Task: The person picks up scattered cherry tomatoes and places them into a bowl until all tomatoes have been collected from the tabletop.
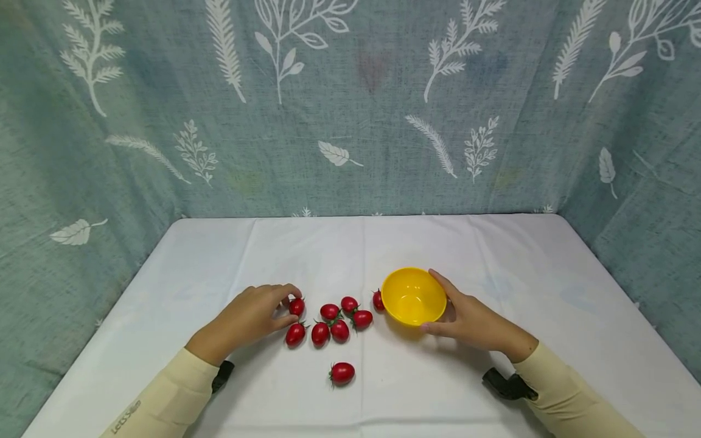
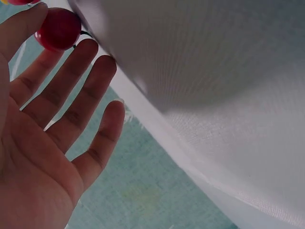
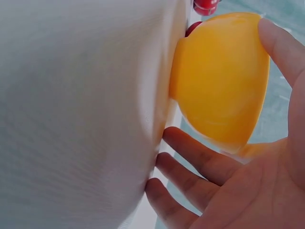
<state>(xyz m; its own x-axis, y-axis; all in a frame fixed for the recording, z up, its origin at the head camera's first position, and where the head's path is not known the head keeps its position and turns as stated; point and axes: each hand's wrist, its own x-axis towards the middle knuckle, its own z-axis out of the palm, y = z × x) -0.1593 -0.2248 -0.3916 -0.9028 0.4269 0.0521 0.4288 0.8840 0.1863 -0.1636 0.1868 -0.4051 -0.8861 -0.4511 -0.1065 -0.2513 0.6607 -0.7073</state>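
My left hand [image 1: 252,319] is at the left end of a loose group of red cherry tomatoes. Its thumb and index finger pinch one cherry tomato [image 1: 296,306], also seen at the fingertips in the left wrist view; the other fingers are spread. On the right, my right hand [image 1: 473,319] holds a yellow bowl [image 1: 413,297] by its side, thumb at the near rim and index finger at the far rim. The right wrist view shows the bowl [image 3: 221,76] upright on its base, its other fingers touching the cloth.
Several cherry tomatoes [image 1: 339,331] lie between the hands on the white cloth [image 1: 438,401]. One tomato [image 1: 342,373] lies apart, nearer the front. Another tomato [image 1: 378,300] is partly hidden by the bowl's left side. A patterned green curtain [image 1: 372,121] hangs behind the table.
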